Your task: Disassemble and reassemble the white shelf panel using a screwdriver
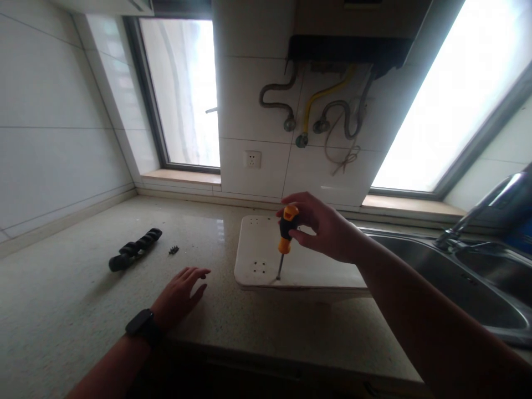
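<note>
My right hand (318, 224) grips an orange and black screwdriver (286, 228) by its handle. The shaft points down, and its tip rests near the front edge of a white panel (316, 266) with rounded corners. At the tip there seems to be a small screw or hole. Groups of small dark holes (259, 267) mark the panel's left end. On the counter beside it lies my left hand (183, 288), fingers loosely apart, holding nothing. Beyond that hand are a small heap of dark screws (173, 250) and a row of black cylindrical pieces (135, 249).
The speckled counter (103, 310) runs along a tiled wall with a socket (252, 159). To the right, a steel sink (440, 277) with a tap (477, 213) adjoins the panel. Hoses and a yellow pipe (324, 95) hang below a wall-mounted unit.
</note>
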